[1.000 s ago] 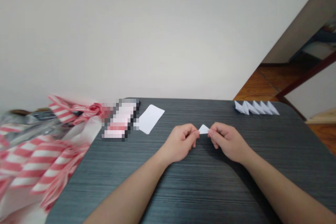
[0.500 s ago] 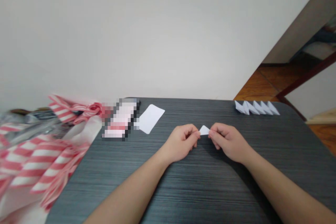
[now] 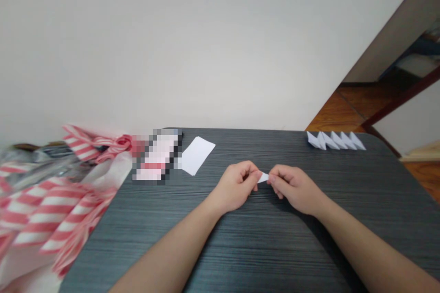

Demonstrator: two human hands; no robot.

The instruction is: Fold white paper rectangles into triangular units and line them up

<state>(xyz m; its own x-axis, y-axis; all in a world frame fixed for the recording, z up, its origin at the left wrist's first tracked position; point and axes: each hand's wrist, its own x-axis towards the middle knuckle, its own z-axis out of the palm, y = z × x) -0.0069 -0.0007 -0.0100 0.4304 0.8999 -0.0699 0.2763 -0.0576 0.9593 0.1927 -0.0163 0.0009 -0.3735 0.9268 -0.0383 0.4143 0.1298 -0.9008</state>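
Head view: hands (image 3: 236, 187) (image 3: 296, 190) pinch wedge-shaped white paper (image 3: 263, 177).

Left hand (image 3: 237, 187): bare, with a broad, rounded back
Left fingers (image 3: 248, 166): slender, rounded at the knuckles
Left thumb (image 3: 252, 183): short and tapering, thicker at its base behind the fingers
Left wrist (image 3: 213, 206): bare, narrower than the hand
Left forearm (image 3: 168, 249): bare, smooth, widening away from the fingers
Right hand (image 3: 297, 191): bare, back smoothly rounded
Right thumb (image 3: 282, 186): tapered, beside the fingers; nail detail too small to tell
Right wrist (image 3: 323, 205): bare, slim
Right forearm (image 3: 364, 247): bare, broadest farthest from the fingers
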